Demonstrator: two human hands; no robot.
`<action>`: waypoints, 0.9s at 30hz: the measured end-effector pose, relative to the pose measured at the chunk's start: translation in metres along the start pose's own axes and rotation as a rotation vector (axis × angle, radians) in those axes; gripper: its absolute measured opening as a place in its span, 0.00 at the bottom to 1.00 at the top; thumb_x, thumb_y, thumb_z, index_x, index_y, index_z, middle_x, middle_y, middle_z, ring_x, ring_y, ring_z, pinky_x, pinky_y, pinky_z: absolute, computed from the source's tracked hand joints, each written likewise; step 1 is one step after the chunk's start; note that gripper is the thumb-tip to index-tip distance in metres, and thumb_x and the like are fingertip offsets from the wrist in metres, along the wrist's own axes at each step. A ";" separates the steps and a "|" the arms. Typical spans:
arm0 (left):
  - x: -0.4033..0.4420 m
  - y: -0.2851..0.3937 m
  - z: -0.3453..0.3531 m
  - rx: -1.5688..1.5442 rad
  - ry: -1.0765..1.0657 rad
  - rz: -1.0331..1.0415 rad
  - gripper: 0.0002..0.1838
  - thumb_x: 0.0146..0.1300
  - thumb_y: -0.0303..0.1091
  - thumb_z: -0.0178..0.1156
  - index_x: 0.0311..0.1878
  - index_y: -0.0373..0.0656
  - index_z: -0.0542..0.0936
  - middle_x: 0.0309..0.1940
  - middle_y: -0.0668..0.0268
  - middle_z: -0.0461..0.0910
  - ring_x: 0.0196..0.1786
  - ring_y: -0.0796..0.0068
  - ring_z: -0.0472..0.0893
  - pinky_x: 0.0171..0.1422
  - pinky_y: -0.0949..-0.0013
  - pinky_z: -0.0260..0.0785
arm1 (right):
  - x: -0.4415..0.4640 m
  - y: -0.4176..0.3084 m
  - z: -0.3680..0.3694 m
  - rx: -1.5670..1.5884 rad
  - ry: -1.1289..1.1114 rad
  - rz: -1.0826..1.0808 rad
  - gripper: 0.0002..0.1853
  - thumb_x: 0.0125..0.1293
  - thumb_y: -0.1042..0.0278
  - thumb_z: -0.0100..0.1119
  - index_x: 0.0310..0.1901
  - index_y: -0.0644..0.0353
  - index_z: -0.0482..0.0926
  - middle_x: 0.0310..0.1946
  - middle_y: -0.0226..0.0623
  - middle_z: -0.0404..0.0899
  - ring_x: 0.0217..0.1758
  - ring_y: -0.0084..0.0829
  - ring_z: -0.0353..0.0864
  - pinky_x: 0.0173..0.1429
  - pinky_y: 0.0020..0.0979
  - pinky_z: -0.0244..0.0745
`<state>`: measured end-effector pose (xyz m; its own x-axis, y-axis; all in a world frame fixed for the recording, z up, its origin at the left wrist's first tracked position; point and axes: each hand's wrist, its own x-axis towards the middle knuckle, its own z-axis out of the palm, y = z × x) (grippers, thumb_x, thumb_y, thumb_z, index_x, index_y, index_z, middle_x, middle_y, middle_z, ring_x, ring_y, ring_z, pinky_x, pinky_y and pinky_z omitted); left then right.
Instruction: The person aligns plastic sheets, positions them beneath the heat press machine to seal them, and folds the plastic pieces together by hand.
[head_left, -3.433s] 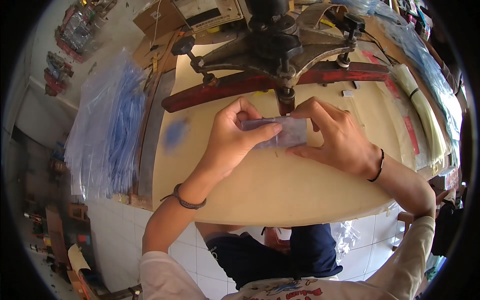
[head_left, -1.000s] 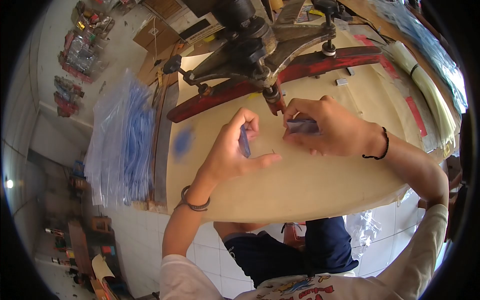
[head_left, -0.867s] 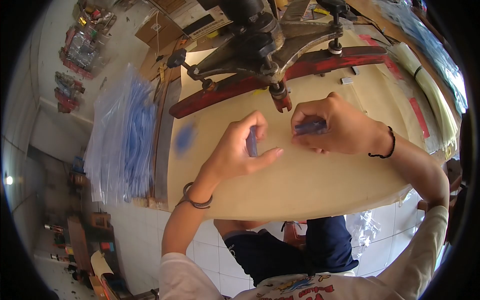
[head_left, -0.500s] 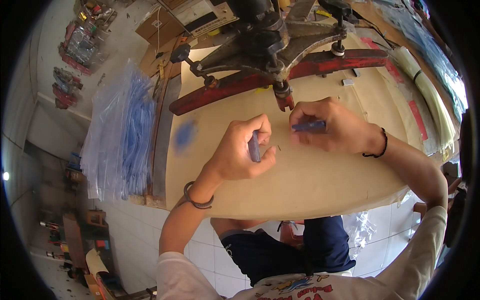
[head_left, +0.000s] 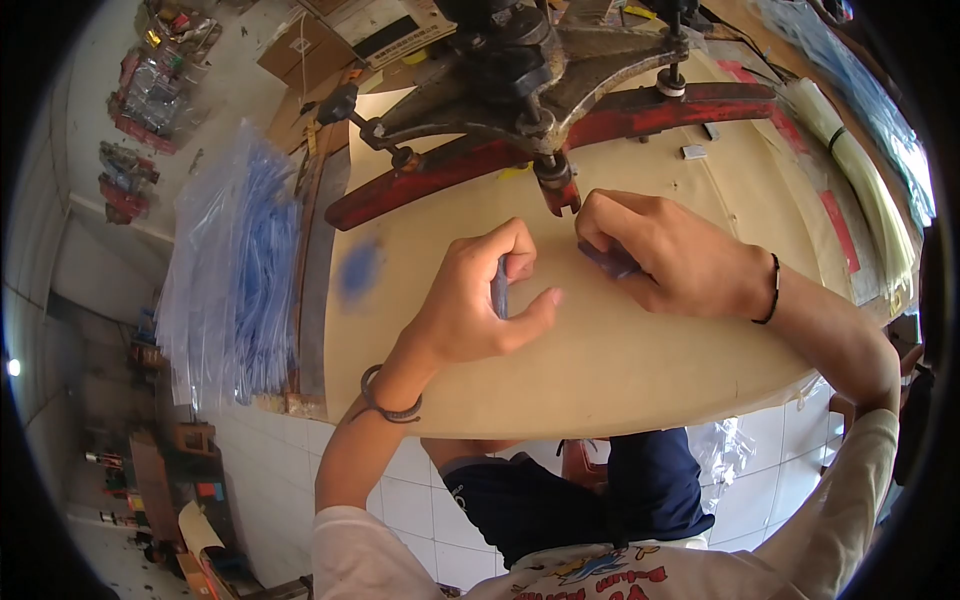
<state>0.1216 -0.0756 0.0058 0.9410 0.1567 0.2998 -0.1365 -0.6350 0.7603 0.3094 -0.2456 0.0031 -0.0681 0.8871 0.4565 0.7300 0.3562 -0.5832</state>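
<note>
Over the tan sheet [head_left: 560, 370] covering the table, my left hand [head_left: 450, 300] is curled around a short, dark blue-grey stick-like piece [head_left: 499, 290], its thumb held out. A similar dark blue-grey piece [head_left: 612, 260] sits in my right hand [head_left: 690, 250], gripped between the fingers and thumb. The exact kind of both pieces cannot be made out. Just beyond my right hand stands the notched red tip [head_left: 563, 195] of a machine with a long red bar [head_left: 640, 115]. The two hands are apart from each other.
Stacked clear-blue plastic bags [head_left: 245, 280] lie at the table's left edge. A blue smudge [head_left: 358, 270] marks the sheet. A bundle of pale strips [head_left: 860, 185] lies at right. The machine's black knobs and arms [head_left: 500, 75] overhang the back. A small metal block [head_left: 693, 152] rests near the bar.
The right-hand piece has tilted, its outer end now higher than the end near the thumb. The left thumb has moved slightly outward. The whole view has shifted a little.
</note>
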 end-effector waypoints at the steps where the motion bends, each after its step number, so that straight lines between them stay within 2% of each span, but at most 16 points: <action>1: 0.000 0.000 0.000 -0.018 0.015 -0.022 0.20 0.54 0.28 0.72 0.29 0.43 0.64 0.23 0.69 0.62 0.27 0.77 0.62 0.32 0.71 0.58 | 0.000 -0.001 -0.001 0.019 -0.006 0.007 0.15 0.57 0.81 0.67 0.41 0.65 0.70 0.34 0.42 0.75 0.36 0.46 0.78 0.41 0.40 0.73; 5: -0.001 0.004 0.000 -0.056 0.073 -0.075 0.20 0.53 0.27 0.70 0.26 0.44 0.62 0.19 0.70 0.58 0.24 0.79 0.60 0.28 0.72 0.54 | 0.000 0.000 0.003 0.044 0.032 0.056 0.15 0.58 0.79 0.71 0.31 0.64 0.69 0.31 0.40 0.73 0.30 0.43 0.73 0.34 0.40 0.69; 8: -0.002 0.007 0.001 -0.043 0.090 -0.047 0.21 0.53 0.27 0.69 0.25 0.44 0.62 0.19 0.71 0.58 0.22 0.80 0.59 0.26 0.72 0.53 | 0.001 0.000 0.002 0.009 0.071 -0.021 0.20 0.58 0.76 0.76 0.26 0.63 0.66 0.28 0.39 0.72 0.27 0.42 0.72 0.31 0.40 0.66; 11: -0.002 0.011 0.004 0.002 0.090 -0.007 0.20 0.53 0.28 0.70 0.24 0.44 0.62 0.18 0.71 0.58 0.22 0.81 0.59 0.26 0.72 0.52 | 0.001 -0.004 0.001 0.038 0.030 0.045 0.23 0.57 0.74 0.78 0.25 0.63 0.65 0.27 0.39 0.71 0.26 0.42 0.71 0.31 0.40 0.64; 14: -0.004 0.011 0.004 0.045 0.067 0.005 0.21 0.52 0.29 0.72 0.24 0.45 0.63 0.18 0.72 0.58 0.22 0.81 0.59 0.25 0.72 0.52 | 0.002 -0.011 -0.003 0.058 -0.041 0.135 0.17 0.61 0.70 0.74 0.27 0.67 0.73 0.25 0.43 0.74 0.29 0.49 0.76 0.36 0.45 0.70; 17: -0.003 0.009 0.005 0.061 0.046 -0.003 0.23 0.51 0.31 0.75 0.24 0.45 0.63 0.18 0.72 0.58 0.21 0.80 0.60 0.25 0.72 0.52 | 0.000 -0.011 -0.001 0.021 -0.022 0.102 0.17 0.59 0.71 0.74 0.26 0.66 0.72 0.26 0.43 0.74 0.31 0.49 0.77 0.38 0.45 0.71; 20: -0.001 0.005 0.006 0.108 0.085 0.035 0.24 0.51 0.33 0.77 0.27 0.44 0.65 0.20 0.70 0.61 0.22 0.78 0.62 0.27 0.70 0.55 | 0.001 -0.006 0.001 -0.022 -0.012 0.015 0.15 0.58 0.73 0.73 0.30 0.64 0.71 0.29 0.43 0.74 0.34 0.49 0.78 0.39 0.46 0.71; 23: 0.002 -0.002 0.008 0.147 0.119 0.121 0.24 0.52 0.33 0.78 0.31 0.43 0.66 0.23 0.68 0.64 0.24 0.74 0.64 0.29 0.68 0.59 | 0.002 -0.003 0.003 0.099 0.005 0.052 0.17 0.57 0.79 0.73 0.33 0.62 0.68 0.32 0.39 0.70 0.33 0.42 0.75 0.36 0.41 0.69; 26: 0.002 -0.002 0.007 0.207 0.077 0.141 0.23 0.53 0.33 0.78 0.34 0.43 0.67 0.26 0.66 0.66 0.26 0.71 0.67 0.31 0.66 0.63 | 0.001 0.004 0.005 0.052 -0.001 -0.010 0.17 0.58 0.80 0.72 0.38 0.62 0.68 0.36 0.39 0.72 0.34 0.42 0.77 0.38 0.41 0.72; 27: 0.002 -0.001 0.007 0.231 0.052 0.133 0.23 0.53 0.32 0.78 0.35 0.42 0.67 0.26 0.66 0.67 0.27 0.69 0.67 0.32 0.66 0.64 | 0.001 0.003 0.005 0.062 -0.008 0.012 0.16 0.59 0.80 0.69 0.39 0.63 0.68 0.36 0.42 0.74 0.35 0.46 0.78 0.39 0.43 0.73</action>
<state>0.1255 -0.0798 0.0016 0.9015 0.0954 0.4222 -0.1781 -0.8072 0.5627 0.3082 -0.2422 -0.0019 -0.0648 0.8936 0.4441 0.6871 0.3627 -0.6295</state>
